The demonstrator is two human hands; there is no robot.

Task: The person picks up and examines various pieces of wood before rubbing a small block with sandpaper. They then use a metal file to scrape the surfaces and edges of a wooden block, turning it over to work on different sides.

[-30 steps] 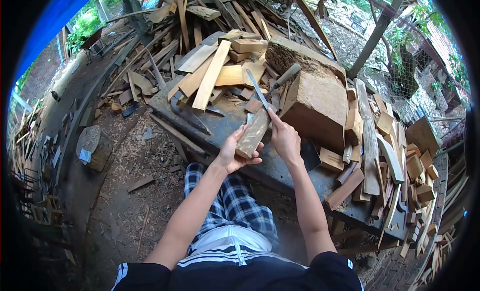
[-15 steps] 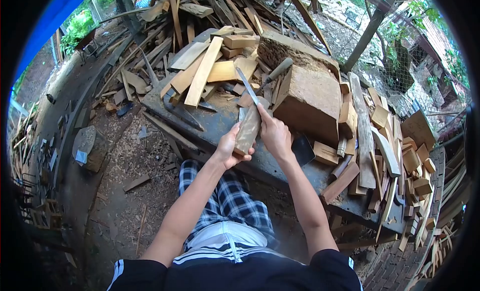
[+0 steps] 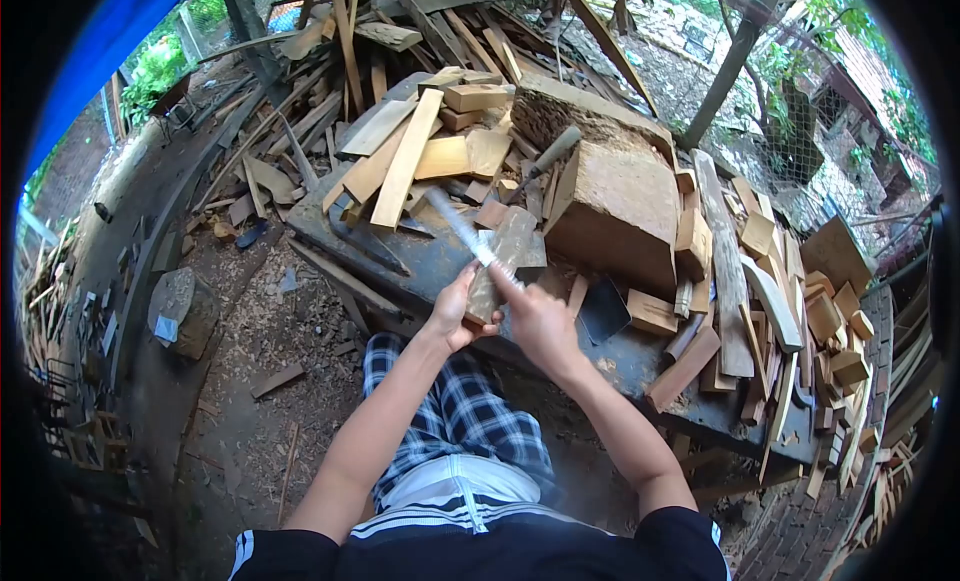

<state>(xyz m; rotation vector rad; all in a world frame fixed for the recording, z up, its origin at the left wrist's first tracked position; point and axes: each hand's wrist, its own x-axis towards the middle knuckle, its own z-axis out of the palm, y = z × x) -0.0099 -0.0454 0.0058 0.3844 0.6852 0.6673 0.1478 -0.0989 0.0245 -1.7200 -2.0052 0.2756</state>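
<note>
My left hand (image 3: 455, 306) grips the lower end of a grey-brown oblong block (image 3: 512, 239), fingers wrapped beneath it and thumb along its side. The block slants up and away from me over the bench edge. Closed in a fist, my right hand (image 3: 543, 326) holds a long narrow knife (image 3: 460, 224), its blade smeared by motion and its handle hidden in my fingers. The blade lies across the block, close by my left thumb, and points up to the left.
A dark workbench (image 3: 430, 271) carries a large wood block (image 3: 625, 206), a tool with a pale handle (image 3: 556, 149), light boards (image 3: 407, 161) and a dark flat slab (image 3: 605, 311). Wood offcuts (image 3: 820, 321) crowd the right end. A stump (image 3: 180, 306) stands on the ground at left.
My right hand has moved down towards me, drawing the knife back along the block and turning its blade more to the left. My left hand still holds the block, now less covered by my right hand.
</note>
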